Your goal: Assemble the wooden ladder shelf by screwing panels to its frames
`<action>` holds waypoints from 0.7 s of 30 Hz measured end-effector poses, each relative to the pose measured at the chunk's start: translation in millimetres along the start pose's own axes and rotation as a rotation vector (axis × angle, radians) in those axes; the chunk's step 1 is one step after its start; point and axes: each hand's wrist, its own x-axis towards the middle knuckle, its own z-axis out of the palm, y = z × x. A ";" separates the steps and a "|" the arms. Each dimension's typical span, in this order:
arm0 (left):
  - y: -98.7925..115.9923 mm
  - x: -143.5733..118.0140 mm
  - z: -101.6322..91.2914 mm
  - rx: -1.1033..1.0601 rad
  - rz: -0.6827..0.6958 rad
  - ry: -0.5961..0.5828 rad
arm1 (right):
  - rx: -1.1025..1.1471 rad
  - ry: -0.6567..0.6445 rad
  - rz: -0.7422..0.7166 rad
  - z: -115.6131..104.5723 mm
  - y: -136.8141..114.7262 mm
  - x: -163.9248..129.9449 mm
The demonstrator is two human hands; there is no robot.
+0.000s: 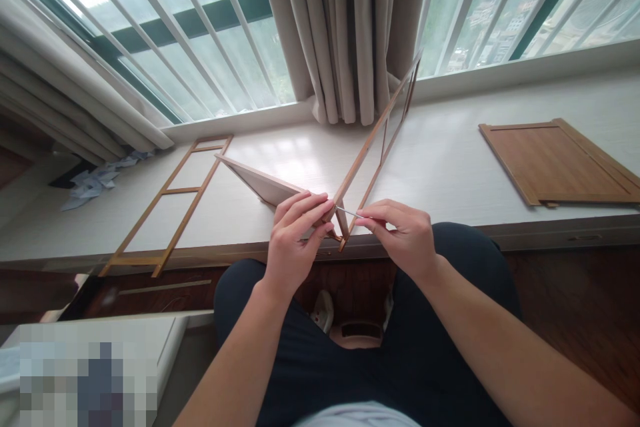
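My left hand [297, 233] is closed around the near corner where a wooden panel [265, 180] meets an upright wooden ladder-like frame [367, 147]. The panel slants away to the left, and the frame rises away to the right toward the curtain. In my right hand [403, 230], thumb and fingers pinch a thin silvery metal rod [350, 212]. Its far tip touches or nearly touches the wood at the corner beside my left fingertips. The rod's other end is hidden in my fingers, so its exact kind cannot be told.
A second wooden ladder-like frame [173, 191] lies on the white ledge [435, 147] to the left, its near end over the edge. A brown wooden panel [565, 163] lies at the right. Crumpled papers [95, 180] are at far left. Grey curtains [345, 33] hang behind.
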 end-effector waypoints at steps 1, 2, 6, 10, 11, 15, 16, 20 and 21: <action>0.2 0.1 0.0 -0.004 0.002 0.001 | 0.000 0.003 0.009 0.8 -0.2 -0.1; 0.4 0.2 0.0 -0.006 0.002 0.002 | 0.003 0.004 0.022 1.5 -0.4 -0.2; 0.1 0.4 0.4 -0.013 0.001 0.007 | 0.013 0.008 0.119 3.7 -1.3 -0.6; -0.7 -0.1 0.2 -0.016 0.008 0.007 | 0.020 0.000 0.119 4.4 -2.2 -1.0; -0.6 -0.2 0.1 -0.013 0.009 0.006 | 0.025 -0.001 0.096 4.2 -2.2 -1.0; 0.4 -0.2 -0.2 -0.002 0.012 -0.001 | 0.028 0.007 0.007 1.6 -1.2 -1.1; 0.4 0.2 -0.1 0.001 0.014 -0.002 | 0.025 0.011 -0.002 0.7 -0.7 -1.1; -0.9 3.3 -0.7 0.006 0.036 -0.009 | 0.003 0.085 0.021 -2.7 3.1 -0.1; -1.1 3.5 -1.4 0.003 0.043 -0.011 | -0.010 0.106 0.038 -3.7 4.4 0.0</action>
